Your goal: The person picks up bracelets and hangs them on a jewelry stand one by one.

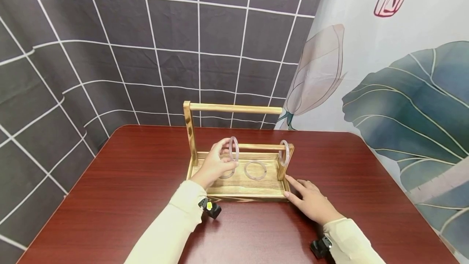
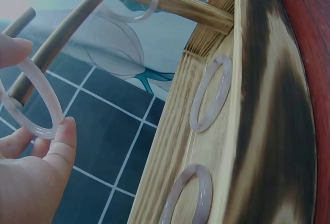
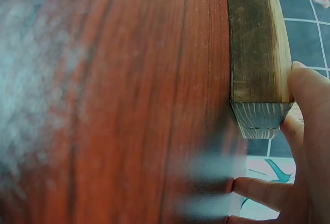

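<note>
My left hand (image 1: 212, 167) pinches a pale translucent bangle (image 2: 45, 90) between thumb and fingers. The bangle stands upright at the free end of the stand's lower wooden bar (image 1: 258, 147) and overlaps that end in the left wrist view. Another bangle (image 1: 284, 153) hangs on the bar beside the short right post (image 1: 282, 171). Two more lie flat in the wooden tray (image 1: 242, 195), one bangle (image 1: 255, 170) in the middle and one bangle (image 2: 186, 195) partly behind my left hand. My right hand (image 1: 311, 201) touches the tray's right end with thumb and index finger, its fingers mostly straight.
A taller left post (image 1: 190, 133) carries an upper bar (image 1: 236, 108) above the tray. The stand rests on a dark red table (image 1: 128, 174). Behind it hang a grey gridded cloth (image 1: 176, 68) and a floral curtain (image 1: 329, 93).
</note>
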